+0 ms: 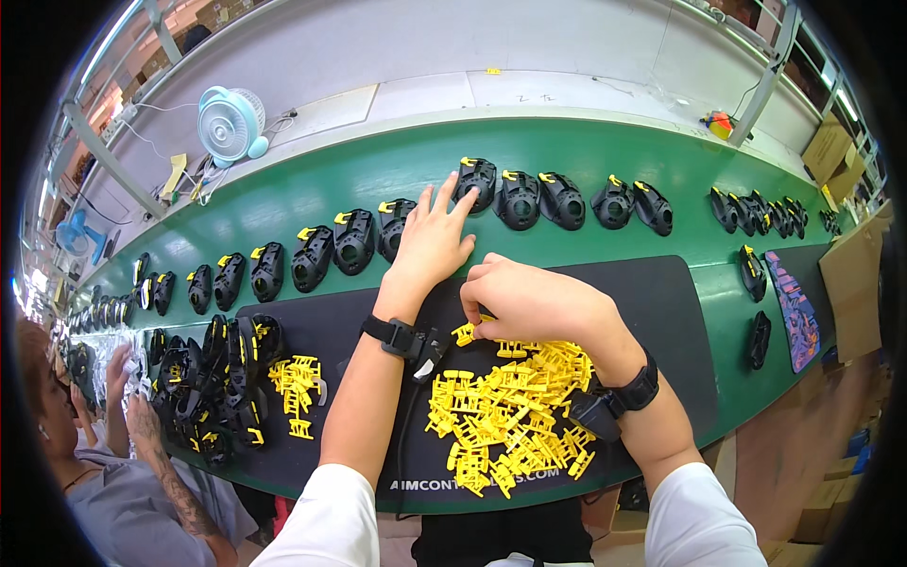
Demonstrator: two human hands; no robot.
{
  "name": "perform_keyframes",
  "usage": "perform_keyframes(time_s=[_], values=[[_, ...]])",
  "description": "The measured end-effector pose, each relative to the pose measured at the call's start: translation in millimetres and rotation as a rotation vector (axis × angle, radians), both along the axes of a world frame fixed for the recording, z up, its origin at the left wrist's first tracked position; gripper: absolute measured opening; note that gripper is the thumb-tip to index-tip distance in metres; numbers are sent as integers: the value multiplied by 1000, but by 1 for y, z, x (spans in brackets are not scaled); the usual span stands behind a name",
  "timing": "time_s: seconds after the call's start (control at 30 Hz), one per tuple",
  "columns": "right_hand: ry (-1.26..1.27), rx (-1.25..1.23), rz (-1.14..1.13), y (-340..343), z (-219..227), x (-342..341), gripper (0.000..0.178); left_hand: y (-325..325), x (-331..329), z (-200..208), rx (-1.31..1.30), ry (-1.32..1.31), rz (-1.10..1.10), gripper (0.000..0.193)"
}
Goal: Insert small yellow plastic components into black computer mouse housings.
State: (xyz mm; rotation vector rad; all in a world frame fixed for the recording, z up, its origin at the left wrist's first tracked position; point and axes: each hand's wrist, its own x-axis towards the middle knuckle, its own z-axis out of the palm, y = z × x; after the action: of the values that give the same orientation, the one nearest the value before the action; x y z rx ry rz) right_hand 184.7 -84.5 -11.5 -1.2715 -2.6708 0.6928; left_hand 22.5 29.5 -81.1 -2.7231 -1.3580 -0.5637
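My left hand reaches forward over the bench with its fingers spread. Its fingertips are at the left edge of a black computer mouse shell with a yellow piece at its top. Nothing is gripped in that hand. Lower and to the right, my right hand is closed in a pinch on a small yellow plastic clip, partly hidden by the fingers. Just below it, a heap of similar yellow clips lies on a black mat. Both wrists wear black straps with small devices.
More black shells stand in a curved row along the green bench. A pile of shells and a smaller clip pile lie left. Co-workers sit at left, one with a tattooed forearm. A fan stands behind.
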Motion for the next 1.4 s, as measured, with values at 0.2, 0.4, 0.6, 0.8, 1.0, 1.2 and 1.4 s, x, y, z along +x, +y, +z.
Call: perform_keyframes(time_s=[0.2,0.4,0.6,0.8,1.0,1.2,1.4], values=[[180,-134,-23,7,13,12,15,0,-3,5,-30,-64,71,44],[622,169,-119,9,26,29,36,2,-3,25,-112,-193,61,44],[1042,-12,-281,9,36,36,34,6,-10,44,-828,-1348,-197,84],[1080,5,-426,6,48,48,32,-31,0,84,-1071,-1305,-731,96],[1058,173,-459,5,47,43,29,-55,4,104,-981,-1173,-651,96],[1011,430,-478,4,50,43,19,-59,9,107,-882,-1131,-660,97],[984,557,-530,4,49,33,8,-63,10,108,-813,-1108,-642,99]])
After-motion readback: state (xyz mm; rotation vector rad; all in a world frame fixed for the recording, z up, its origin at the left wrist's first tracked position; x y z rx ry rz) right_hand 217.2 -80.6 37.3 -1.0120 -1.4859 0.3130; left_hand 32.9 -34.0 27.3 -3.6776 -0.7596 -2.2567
